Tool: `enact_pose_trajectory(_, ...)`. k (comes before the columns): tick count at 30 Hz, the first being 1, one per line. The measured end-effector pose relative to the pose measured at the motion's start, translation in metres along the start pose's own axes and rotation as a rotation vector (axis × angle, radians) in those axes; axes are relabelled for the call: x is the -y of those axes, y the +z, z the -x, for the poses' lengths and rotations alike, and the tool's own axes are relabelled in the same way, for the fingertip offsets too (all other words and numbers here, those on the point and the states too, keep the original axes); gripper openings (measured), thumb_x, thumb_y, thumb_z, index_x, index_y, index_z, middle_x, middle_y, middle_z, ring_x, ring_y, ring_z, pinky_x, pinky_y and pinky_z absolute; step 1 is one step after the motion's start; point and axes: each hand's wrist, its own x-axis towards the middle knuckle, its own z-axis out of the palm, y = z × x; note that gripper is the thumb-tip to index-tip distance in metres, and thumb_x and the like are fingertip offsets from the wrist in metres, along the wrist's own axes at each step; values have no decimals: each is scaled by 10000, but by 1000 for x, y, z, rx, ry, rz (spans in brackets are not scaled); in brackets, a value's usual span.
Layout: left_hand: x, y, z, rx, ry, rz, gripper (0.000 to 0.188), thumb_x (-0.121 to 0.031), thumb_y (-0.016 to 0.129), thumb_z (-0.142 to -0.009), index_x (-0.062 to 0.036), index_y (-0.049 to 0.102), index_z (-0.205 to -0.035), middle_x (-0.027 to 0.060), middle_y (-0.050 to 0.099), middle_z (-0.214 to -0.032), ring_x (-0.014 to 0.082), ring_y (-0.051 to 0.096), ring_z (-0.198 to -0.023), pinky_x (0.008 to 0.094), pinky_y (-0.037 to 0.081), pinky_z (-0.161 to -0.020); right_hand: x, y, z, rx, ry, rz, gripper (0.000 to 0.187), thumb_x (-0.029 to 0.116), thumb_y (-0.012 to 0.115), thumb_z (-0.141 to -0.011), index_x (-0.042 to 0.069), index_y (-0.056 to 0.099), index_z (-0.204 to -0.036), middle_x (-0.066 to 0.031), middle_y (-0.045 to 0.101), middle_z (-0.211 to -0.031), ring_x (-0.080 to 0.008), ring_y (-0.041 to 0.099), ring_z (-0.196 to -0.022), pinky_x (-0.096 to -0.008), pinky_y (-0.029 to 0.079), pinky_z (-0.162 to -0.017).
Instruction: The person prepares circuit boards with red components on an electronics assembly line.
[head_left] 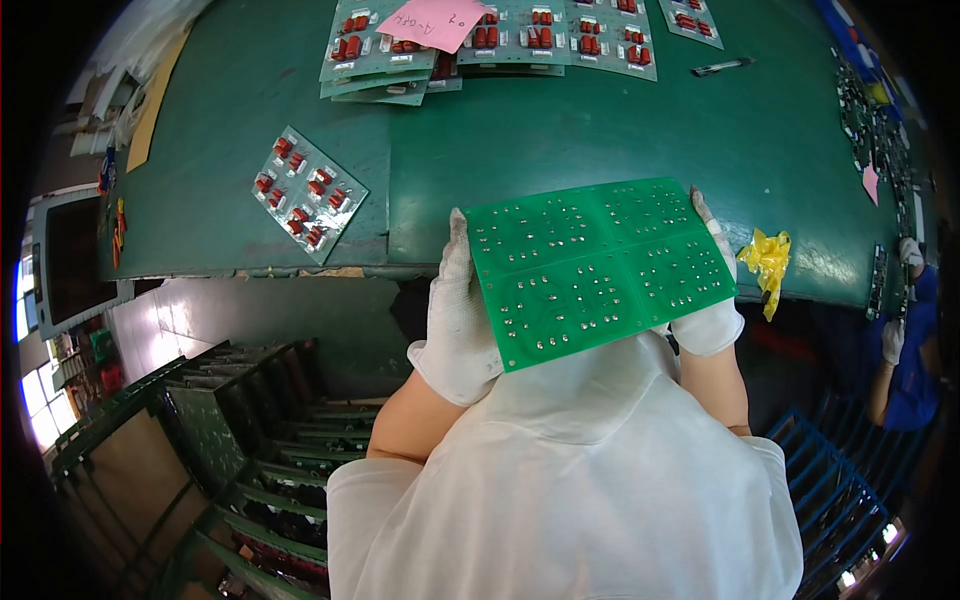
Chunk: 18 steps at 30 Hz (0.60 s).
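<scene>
A green circuit board panel (605, 268) is held up in front of me, its soldered side facing up, with rows of shiny solder joints. My left hand (459, 315), in a white glove, grips its left edge. At the right edge my right hand (712, 315), also gloved in white, holds the panel; most of its fingers are hidden beneath the board. On the green table (450, 160) to the left lies another board (310, 195), with red and white components facing up.
Stacked component boards (515, 40) sit at the far side under a pink paper note (433, 22). A pen (722, 67) lies far right, a crumpled yellow wrapper (767, 265) near the right edge. Left below is a dark green rack (250, 460); a co-worker's blue sleeve (912, 370) shows at right.
</scene>
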Motion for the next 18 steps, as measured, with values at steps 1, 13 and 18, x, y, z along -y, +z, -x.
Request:
enact_pose_trajectory(1, 0, 0, 1, 6, 6, -29, 472, -471, 373, -927, -67, 486, -1143, 119, 543, -1113, 256, 561, -1006, 407, 495, -828, 0, -1, 0, -2, -8, -4, 249, 269, 471, -924, 56, 570, -1003, -103, 613, -996, -232, 594, -910, -361, 490, -805)
enact_pose_trajectory(13, -3, 1, 0, -12, 23, -51, 506, -495, 374, -919, -68, 456, -1178, 117, 522, -1133, 255, 543, -1036, 416, 494, -832, -5, 12, 1, 88, 11, -39, 249, 250, 438, -936, 60, 569, -1030, -114, 613, -1036, -241, 601, -922, -364, 499, -797)
enact_pose_trajectory(18, -5, 2, 0, -27, 37, -115, 574, -539, 386, -897, -60, 440, -1208, 129, 509, -1155, 256, 532, -1053, 421, 481, -853, -7, 16, 3, -4, -107, 5, 257, 261, 430, -939, 67, 569, -1033, -99, 616, -1031, -216, 605, -899, -350, 503, -775)
